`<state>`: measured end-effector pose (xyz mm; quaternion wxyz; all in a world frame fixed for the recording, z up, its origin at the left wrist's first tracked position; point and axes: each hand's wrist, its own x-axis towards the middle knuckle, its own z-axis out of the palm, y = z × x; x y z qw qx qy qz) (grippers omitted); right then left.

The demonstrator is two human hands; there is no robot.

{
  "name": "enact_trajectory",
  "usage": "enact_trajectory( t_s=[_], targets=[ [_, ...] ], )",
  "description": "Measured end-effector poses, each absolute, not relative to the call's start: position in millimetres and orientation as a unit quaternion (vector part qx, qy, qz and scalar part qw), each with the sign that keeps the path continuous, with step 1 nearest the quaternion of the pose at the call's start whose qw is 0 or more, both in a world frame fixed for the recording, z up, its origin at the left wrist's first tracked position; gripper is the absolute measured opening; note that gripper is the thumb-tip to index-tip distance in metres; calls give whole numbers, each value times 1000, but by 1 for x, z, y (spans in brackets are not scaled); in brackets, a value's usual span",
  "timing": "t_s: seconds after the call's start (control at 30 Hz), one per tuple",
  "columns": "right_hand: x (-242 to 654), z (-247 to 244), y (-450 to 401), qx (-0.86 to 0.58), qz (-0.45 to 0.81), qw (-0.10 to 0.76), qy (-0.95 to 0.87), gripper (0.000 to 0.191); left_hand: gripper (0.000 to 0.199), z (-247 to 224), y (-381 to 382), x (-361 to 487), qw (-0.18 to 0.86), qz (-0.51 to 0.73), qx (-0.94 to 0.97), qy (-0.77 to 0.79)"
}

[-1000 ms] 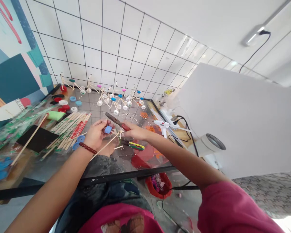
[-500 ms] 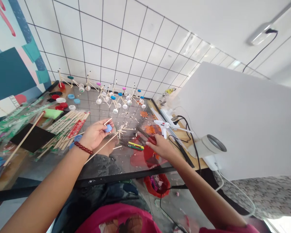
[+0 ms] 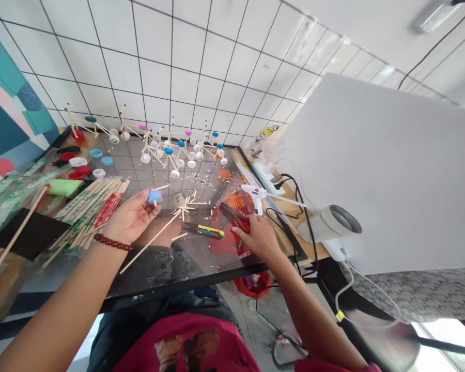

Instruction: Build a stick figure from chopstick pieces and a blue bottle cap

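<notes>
Head view: left hand [image 3: 128,217] pinching a rounded blue plastic-looking piece [image 3: 155,196] with wooden stick ends [image 3: 161,186]
Right hand [image 3: 261,238] half-curled over red-handled dark metal pliers [image 3: 229,211], can't tell if gripping; white plastic glue gun [image 3: 256,193] just beyond

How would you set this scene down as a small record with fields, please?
Left hand: holding a small blue piece, with pale stick ends showing at it
Right hand: at the red-handled pliers; whether gripped is unclear
Between hands: long stick and yellow-and-green-handled tool
Far side: stick-and-cap assemblies
Left side: bundle of sticks
Right side: white glue gun
Tabletop: reflective, strewn with scraps
</notes>
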<state>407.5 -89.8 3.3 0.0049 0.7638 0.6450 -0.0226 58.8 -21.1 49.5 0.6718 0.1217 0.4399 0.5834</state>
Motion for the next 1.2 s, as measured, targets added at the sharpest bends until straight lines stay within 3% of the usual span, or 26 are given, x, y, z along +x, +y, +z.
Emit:
enact_trajectory(
  t_s=[0.17,0.3,0.47,0.63,0.73,0.9,1.03,1.2],
  targets=[
    [404,11,-102,743,29,-55,666,41,24,47,-22,61,667,553,150,477],
    [360,24,-105,547,3,-183,817,19,16,36,-33,56,651,517,232,505],
    [295,21,-78,400,-68,-127,905,13,33,26,-42,38,624,527,263,514],
    [283,19,-53,398,-118,-73,907,16,44,25,-42,29,643,525,246,501],
    [283,28,-44,421,-184,-167,873,14,58,27,-41,31,658,529,206,495],
    [272,35,-31,411,-365,-350,759,12,30,30,-39,39,712,492,126,485],
    [261,21,-31,449,-456,-371,673,12,34,28,-41,40,725,478,103,484],
    [255,9,-31,475,-458,-362,659,14,37,20,-42,41,708,471,112,514]
  ],
)
